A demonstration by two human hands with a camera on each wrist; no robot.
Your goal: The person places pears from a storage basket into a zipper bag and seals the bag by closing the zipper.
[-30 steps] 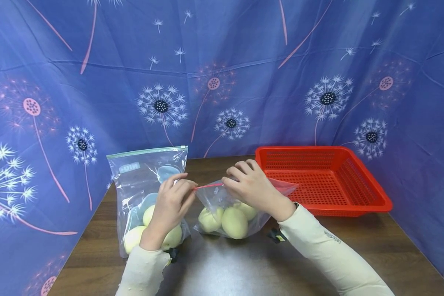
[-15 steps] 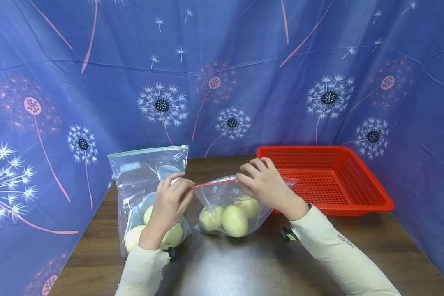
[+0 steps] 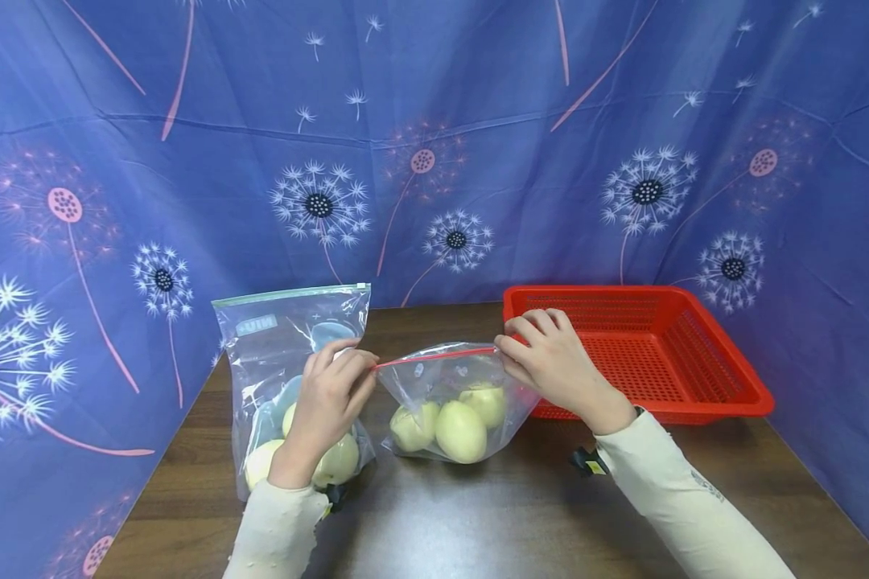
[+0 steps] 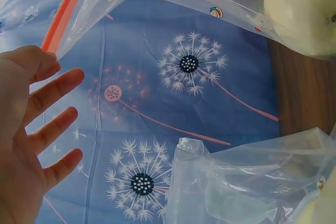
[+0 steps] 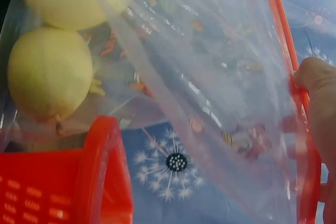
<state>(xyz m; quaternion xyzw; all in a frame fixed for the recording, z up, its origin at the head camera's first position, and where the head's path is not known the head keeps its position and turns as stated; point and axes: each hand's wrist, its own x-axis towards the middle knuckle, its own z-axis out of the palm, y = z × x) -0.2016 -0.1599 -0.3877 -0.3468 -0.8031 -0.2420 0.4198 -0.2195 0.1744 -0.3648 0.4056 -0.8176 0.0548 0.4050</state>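
A clear zip bag (image 3: pixel 434 386) with a red seal strip holds several pale yellow-green pears (image 3: pixel 461 432) and stands upright on the table. At the strip's left end my left hand (image 3: pixel 333 394) pinches the corner between thumb and forefinger; its other fingers spread free in the left wrist view. My right hand (image 3: pixel 550 354) grips the red strip (image 5: pixel 283 30) near its right end, thumb on one side and fingers behind the film. Behind my left hand stands a second clear bag (image 3: pixel 261 354) with a green top strip and several pears inside.
A red perforated plastic basket (image 3: pixel 724 362) sits at the back right, its near left edge close by my right hand. The wooden table (image 3: pixel 434 523) ends against a blue curtain (image 3: pixel 521 161) printed with dandelions.
My right hand has slid rightward along the red strip from about its middle toward its right end. My left hand keeps its pinch on the left corner and has hardly moved.
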